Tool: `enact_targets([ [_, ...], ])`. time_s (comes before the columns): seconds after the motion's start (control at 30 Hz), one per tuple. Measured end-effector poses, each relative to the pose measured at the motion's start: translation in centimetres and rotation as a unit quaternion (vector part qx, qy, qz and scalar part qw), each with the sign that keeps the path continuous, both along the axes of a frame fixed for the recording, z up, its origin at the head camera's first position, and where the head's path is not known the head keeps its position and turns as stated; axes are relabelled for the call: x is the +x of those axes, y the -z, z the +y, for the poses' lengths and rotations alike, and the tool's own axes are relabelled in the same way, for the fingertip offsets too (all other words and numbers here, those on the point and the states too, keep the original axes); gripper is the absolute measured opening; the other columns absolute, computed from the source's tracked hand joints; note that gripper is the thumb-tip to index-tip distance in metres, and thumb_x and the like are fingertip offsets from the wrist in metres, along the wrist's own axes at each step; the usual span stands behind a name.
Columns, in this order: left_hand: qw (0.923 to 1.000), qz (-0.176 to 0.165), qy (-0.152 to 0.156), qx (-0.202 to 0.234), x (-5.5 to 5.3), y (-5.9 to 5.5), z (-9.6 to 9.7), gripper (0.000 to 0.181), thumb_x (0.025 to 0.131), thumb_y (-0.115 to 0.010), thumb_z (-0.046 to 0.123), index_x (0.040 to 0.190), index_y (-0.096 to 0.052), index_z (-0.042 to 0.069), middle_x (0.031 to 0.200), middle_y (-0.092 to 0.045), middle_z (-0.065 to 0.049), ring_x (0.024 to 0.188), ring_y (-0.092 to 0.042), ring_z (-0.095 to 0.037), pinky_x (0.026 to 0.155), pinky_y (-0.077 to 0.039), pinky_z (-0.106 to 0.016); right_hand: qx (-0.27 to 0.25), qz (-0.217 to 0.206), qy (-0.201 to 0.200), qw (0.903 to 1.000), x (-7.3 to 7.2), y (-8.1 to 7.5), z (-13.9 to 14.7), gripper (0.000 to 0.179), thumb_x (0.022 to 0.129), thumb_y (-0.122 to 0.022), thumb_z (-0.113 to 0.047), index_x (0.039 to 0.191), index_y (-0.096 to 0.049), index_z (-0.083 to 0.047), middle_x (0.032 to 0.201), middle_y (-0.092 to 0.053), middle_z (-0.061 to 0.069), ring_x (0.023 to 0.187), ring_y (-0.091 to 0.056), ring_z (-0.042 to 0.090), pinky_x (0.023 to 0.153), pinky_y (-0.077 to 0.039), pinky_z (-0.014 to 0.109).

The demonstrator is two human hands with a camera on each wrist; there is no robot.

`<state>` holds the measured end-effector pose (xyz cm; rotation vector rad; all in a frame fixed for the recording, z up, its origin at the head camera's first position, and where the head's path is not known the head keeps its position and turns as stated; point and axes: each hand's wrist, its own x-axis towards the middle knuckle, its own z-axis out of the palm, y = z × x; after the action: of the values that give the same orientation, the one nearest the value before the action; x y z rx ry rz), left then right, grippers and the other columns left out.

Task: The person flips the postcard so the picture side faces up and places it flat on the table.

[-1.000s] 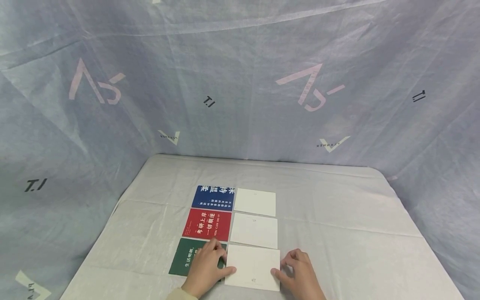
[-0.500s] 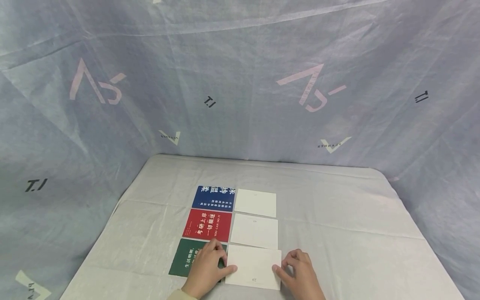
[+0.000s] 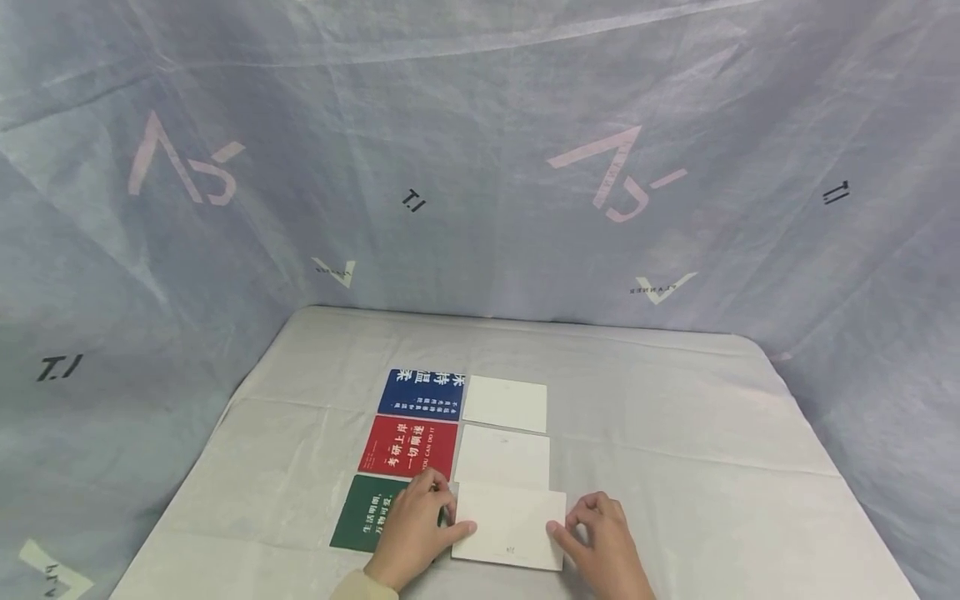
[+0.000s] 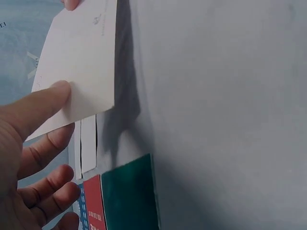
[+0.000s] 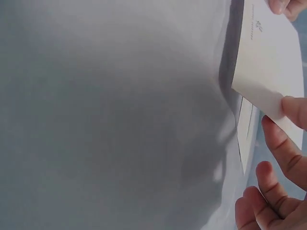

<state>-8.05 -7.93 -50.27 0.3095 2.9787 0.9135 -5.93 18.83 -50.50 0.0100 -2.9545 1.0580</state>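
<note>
A white postcard (image 3: 510,525) with a small dark print is raised off the table between my two hands, tilted. My left hand (image 3: 412,529) pinches its left edge, thumb on the near face and fingers behind. At the opposite edge my right hand (image 3: 606,546) pinches it the same way; the right wrist view shows that thumb (image 5: 293,109) on the white face. The green card (image 3: 363,512) lies under and beside my left hand, which partly covers it. The raised postcard overlaps the near edge of a white card (image 3: 501,457) in the head view.
A red card (image 3: 408,446) and a blue card (image 3: 422,395) with white characters lie in a column beyond the green one. Another white card (image 3: 505,403) lies right of the blue one. Pale cloth covers the table (image 3: 712,467); printed fabric (image 3: 480,150) hangs around it.
The white postcard has come up off the table and tilted, now overlapping the middle white card in view. Both hands keep hold of its sides. The head view has shifted slightly.
</note>
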Motion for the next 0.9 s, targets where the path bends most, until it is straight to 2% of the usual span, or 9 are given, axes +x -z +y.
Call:
enact_targets([
  [0.17, 0.9998, 0.02, 0.007, 0.002, -0.1, 0.0, 0.6, 0.034, 0.072, -0.09, 0.037, 0.065, -0.06, 0.022, 0.099, -0.052, 0.003, 0.091, -0.051, -0.016, 0.08, -0.048, -0.044, 0.001, 0.001, 0.006, 1.0, -0.3, -0.2, 0.5, 0.028, 0.087, -0.08, -0.038, 0.074, -0.065, -0.018, 0.101, -0.056, -0.001, 0.101, -0.05, 0.022, 0.083, -0.047, 0.041],
  [0.47, 0.9991, 0.036, 0.02, -0.004, -0.2, -0.5, 1.8, 0.034, 0.073, -0.09, 0.037, 0.064, -0.06, 0.022, 0.1, -0.054, 0.002, 0.095, -0.053, -0.019, 0.084, -0.049, -0.045, 0.003, 0.033, 0.022, 0.9992, 0.0, -0.3, 1.6, 0.026, 0.087, -0.081, -0.034, 0.074, -0.065, -0.018, 0.1, -0.057, 0.0, 0.103, -0.052, 0.026, 0.087, -0.047, 0.045],
  [0.7, 0.9987, 0.039, 0.033, -0.002, -0.1, -0.9, 2.5, 0.035, 0.074, -0.089, 0.037, 0.064, -0.058, 0.022, 0.097, -0.053, 0.004, 0.093, -0.051, -0.016, 0.083, -0.047, -0.042, 0.0, 0.009, 0.036, 0.9993, 0.1, -0.6, 2.3, 0.024, 0.087, -0.081, -0.036, 0.078, -0.068, -0.016, 0.106, -0.058, 0.003, 0.107, -0.052, 0.029, 0.089, -0.047, 0.05],
  [0.9, 0.9981, 0.04, 0.045, -0.014, -0.2, -0.7, 3.1, 0.035, 0.075, -0.088, 0.04, 0.064, -0.059, 0.023, 0.097, -0.053, 0.006, 0.09, -0.049, -0.013, 0.08, -0.047, -0.039, -0.002, 0.015, 0.04, 0.9991, 0.1, -0.7, 2.9, 0.026, 0.087, -0.081, -0.036, 0.078, -0.067, -0.016, 0.105, -0.058, 0.003, 0.105, -0.052, 0.028, 0.089, -0.047, 0.051],
])
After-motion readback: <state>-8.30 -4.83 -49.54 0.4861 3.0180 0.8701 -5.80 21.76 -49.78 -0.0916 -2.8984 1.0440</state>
